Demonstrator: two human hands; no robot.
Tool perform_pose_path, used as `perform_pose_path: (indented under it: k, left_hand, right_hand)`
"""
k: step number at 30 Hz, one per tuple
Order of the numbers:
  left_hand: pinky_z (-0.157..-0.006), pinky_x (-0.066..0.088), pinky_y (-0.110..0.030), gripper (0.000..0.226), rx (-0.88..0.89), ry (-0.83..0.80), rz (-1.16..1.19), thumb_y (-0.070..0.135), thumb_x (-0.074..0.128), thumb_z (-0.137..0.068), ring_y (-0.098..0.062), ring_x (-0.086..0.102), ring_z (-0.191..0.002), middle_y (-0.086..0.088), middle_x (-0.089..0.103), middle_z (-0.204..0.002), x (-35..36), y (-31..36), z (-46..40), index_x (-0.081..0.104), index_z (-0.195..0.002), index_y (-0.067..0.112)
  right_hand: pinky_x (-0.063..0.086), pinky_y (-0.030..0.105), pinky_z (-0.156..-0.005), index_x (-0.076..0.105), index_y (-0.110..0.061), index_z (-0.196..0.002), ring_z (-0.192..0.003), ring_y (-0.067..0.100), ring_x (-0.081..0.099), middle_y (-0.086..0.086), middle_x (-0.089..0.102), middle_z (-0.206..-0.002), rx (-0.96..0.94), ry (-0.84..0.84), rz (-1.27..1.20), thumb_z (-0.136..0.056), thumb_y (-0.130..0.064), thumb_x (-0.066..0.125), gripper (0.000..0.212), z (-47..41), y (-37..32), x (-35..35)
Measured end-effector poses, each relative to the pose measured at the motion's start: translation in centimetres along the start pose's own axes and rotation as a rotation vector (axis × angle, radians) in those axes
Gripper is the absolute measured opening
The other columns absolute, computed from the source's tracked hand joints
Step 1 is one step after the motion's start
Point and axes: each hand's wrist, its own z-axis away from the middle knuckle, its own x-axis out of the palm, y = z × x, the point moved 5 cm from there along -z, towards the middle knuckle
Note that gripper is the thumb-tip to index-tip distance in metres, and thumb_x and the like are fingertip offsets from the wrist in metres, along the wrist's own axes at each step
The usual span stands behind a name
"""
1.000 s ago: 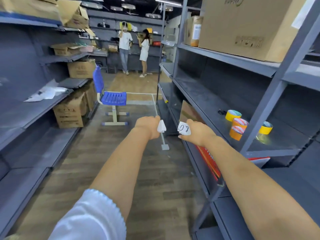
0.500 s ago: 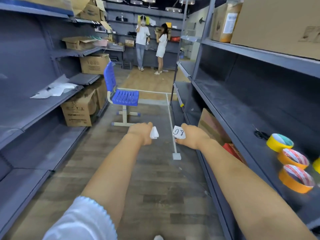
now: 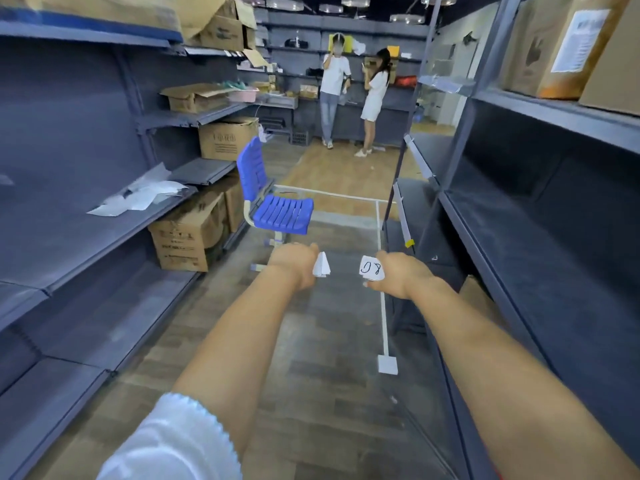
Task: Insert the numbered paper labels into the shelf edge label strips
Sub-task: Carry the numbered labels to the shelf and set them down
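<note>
- Left hand (image 3: 296, 265), arm stretched forward over the aisle, fingers curled round a small stack of white paper labels (image 3: 321, 265) that fans out toward the right.
- Right hand (image 3: 398, 273), also held out ahead, pinching a single paper label (image 3: 371, 268) marked in black ink with what reads as "08", written side facing the camera.
- Both hands level with each other, near but apart, in mid-air above the wood-look floor (image 3: 311, 358); neither paper touching any shelf.
- To the right, grey metal shelving (image 3: 519, 237) with a label strip (image 3: 403, 216) running along a shelf edge just beyond the right hand, a yellow piece (image 3: 409, 243) at its near end.
- Cardboard boxes (image 3: 554, 43) on the upper right shelf, one bearing a white printed sheet.
- To the left, more grey shelving (image 3: 86, 244) carrying cardboard cartons (image 3: 188, 233) and loose white wrapping (image 3: 138, 197).
- Blue slatted chair (image 3: 273, 199) on a white base standing in the aisle, just beyond the left hand.
- White tape line (image 3: 382, 306) on the floor, ending in a white square (image 3: 388, 364).
- Two people in white tops (image 3: 349, 95) standing at the far end by the back shelves.
- White sleeve (image 3: 173, 441) visible on the left arm at the bottom of the frame.
</note>
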Motion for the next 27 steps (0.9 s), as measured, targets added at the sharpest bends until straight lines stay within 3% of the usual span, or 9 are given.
perform_pose_path:
  k: [6, 14, 18, 21, 27]
  left_hand:
    - [-0.086, 0.044, -0.036, 0.042, -0.029, -0.084, 0.022, 0.021, 0.051, -0.089, -0.028, 0.053, -0.115, -0.008, 0.053, -0.127, 2.2, -3.5, -8.8, 0.039, -0.128, 0.012]
    - [-0.081, 0.045, -0.033, 0.034, 0.005, -0.065, 0.055, 0.020, 0.060, -0.083, -0.027, 0.057, -0.105, -0.007, 0.059, -0.115, 4.0, -10.0, -25.7, 0.047, -0.114, 0.012]
    - [-0.078, 0.042, -0.032, 0.033, -0.011, -0.038, 0.072, 0.024, 0.051, -0.087, -0.028, 0.056, -0.106, -0.007, 0.058, -0.115, 2.5, -14.4, -34.7, 0.045, -0.117, 0.010]
    - [-0.077, 0.043, -0.033, 0.040, -0.021, -0.035, 0.081, 0.028, 0.054, -0.086, -0.027, 0.055, -0.107, -0.006, 0.057, -0.116, 1.8, -16.4, -39.9, 0.044, -0.120, 0.009]
    - [-0.070, 0.038, -0.031, 0.037, 0.051, -0.085, 0.083, 0.029, 0.053, -0.088, -0.028, 0.056, -0.104, -0.008, 0.057, -0.115, 3.9, -15.3, -49.2, 0.044, -0.117, 0.009]
  right_hand:
    - [0.037, 0.029, -0.069, 0.048, -0.013, -0.112, -0.095, 0.028, 0.054, 0.008, 0.057, -0.114, -0.034, -0.066, -0.016, -0.084, -0.046, 0.061, 0.046, -10.5, -0.5, 1.9]
    - [0.037, 0.030, -0.069, 0.047, -0.009, -0.113, -0.086, 0.024, 0.048, 0.008, 0.058, -0.113, 0.019, -0.045, -0.011, -0.086, -0.043, 0.060, 0.046, -28.0, 0.5, 0.6]
    - [0.042, 0.032, -0.074, 0.048, -0.011, -0.116, -0.102, 0.026, 0.057, 0.007, 0.059, -0.114, 0.052, -0.019, -0.033, -0.085, -0.044, 0.060, 0.047, -37.2, 0.6, -1.7]
    - [0.040, 0.030, -0.070, 0.048, -0.013, -0.115, -0.102, 0.026, 0.057, 0.005, 0.059, -0.113, 0.028, 0.032, -0.053, -0.084, -0.045, 0.059, 0.045, -42.2, 0.4, -3.0]
    - [0.033, 0.028, -0.069, 0.047, -0.010, -0.113, -0.104, 0.028, 0.055, 0.009, 0.057, -0.115, 0.038, 0.013, -0.081, -0.085, -0.041, 0.061, 0.044, -50.2, 2.5, -2.7]
